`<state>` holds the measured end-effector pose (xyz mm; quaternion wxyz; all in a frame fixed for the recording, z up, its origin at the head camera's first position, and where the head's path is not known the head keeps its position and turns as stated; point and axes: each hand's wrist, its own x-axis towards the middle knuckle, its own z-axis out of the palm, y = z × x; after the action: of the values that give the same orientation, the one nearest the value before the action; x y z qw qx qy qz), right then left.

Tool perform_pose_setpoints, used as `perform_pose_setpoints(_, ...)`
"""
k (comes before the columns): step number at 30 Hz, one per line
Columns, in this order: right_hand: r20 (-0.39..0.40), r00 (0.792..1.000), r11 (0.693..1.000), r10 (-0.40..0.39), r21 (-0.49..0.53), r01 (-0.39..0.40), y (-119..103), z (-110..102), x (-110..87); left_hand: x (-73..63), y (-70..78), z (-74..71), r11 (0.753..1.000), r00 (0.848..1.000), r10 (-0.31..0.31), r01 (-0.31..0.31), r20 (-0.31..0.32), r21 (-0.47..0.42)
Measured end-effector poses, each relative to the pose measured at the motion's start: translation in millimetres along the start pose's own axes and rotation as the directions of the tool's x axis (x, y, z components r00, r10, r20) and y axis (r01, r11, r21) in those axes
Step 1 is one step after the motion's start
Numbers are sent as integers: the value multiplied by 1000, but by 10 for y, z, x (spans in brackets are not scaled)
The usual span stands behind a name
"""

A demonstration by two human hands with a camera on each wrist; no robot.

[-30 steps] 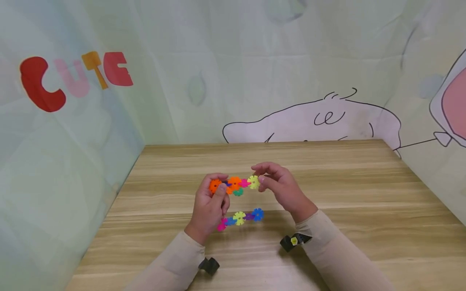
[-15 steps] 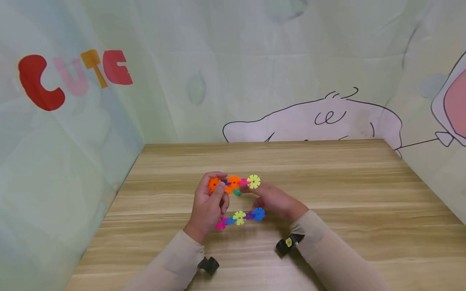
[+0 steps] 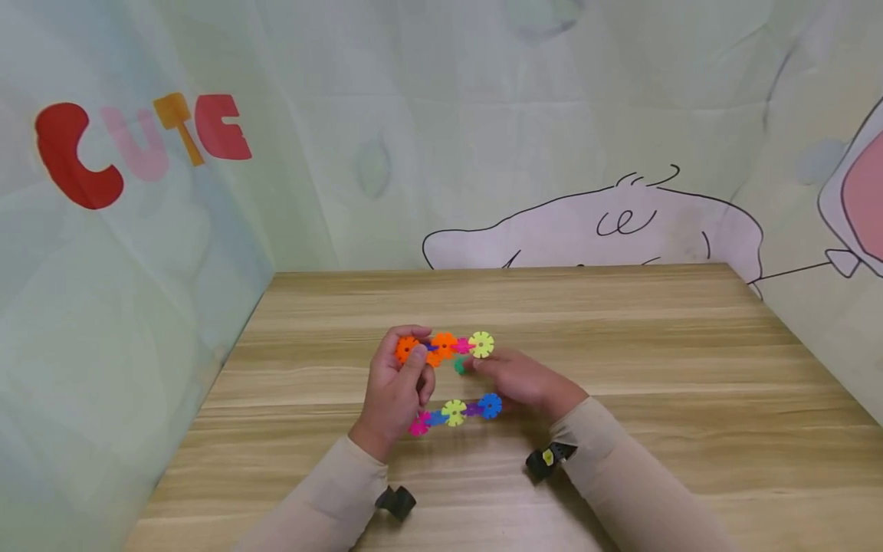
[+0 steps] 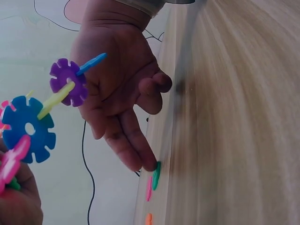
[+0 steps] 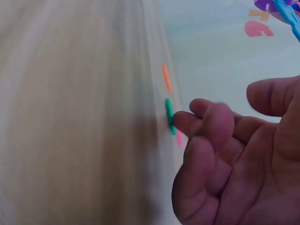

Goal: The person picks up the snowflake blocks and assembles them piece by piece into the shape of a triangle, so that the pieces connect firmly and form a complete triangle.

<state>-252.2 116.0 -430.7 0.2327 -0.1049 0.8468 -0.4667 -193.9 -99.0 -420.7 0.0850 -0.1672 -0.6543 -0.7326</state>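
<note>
My left hand (image 3: 396, 383) pinches an orange slotted disc (image 3: 407, 349) between thumb and fingers. From it a row of interlocked flower-shaped discs reaches right to a yellow disc (image 3: 481, 344). A second row, with a yellow disc (image 3: 454, 412) in its middle and a blue disc (image 3: 490, 405) at its end, juts out below the same hand; how the two rows join is hidden. My right hand (image 3: 527, 377) reaches low behind the rows, its extended fingertips touching a loose green disc (image 4: 156, 176) on the table. Its thumb (image 5: 269, 97) stands apart from the fingers.
On the wooden table (image 3: 655, 368), a loose orange disc (image 5: 167, 78) and a loose pink disc (image 4: 149, 189) lie flat near the green one. A printed cloth backdrop (image 3: 345, 115) rises behind the table. Both wrists wear black camera mounts (image 3: 396, 503).
My right hand has left the yellow disc at the row's end and gone down to the table. The green disc has slid slightly right under its fingertips. My left hand keeps its hold.
</note>
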Motion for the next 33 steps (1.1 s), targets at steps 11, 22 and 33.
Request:
perform_pose_setpoints(11, -92, 987, 967, -135, -228, 111, 19, -120, -2, 2, -6, -24, 1000, 1000, 2, -2, -10, 13)
perform_pose_setpoints(22, -37, 989, 935, -141, -335, 120, 78, -75, 28, 9, -13, -19, 1000, 1000, 3, -3, 0, 13)
perform_pose_setpoints(33, -62, 991, 916, -121, -393, 87, 43, -48, -2, -1, -17, -22, 1000, 1000, 2, -2, 6, 12)
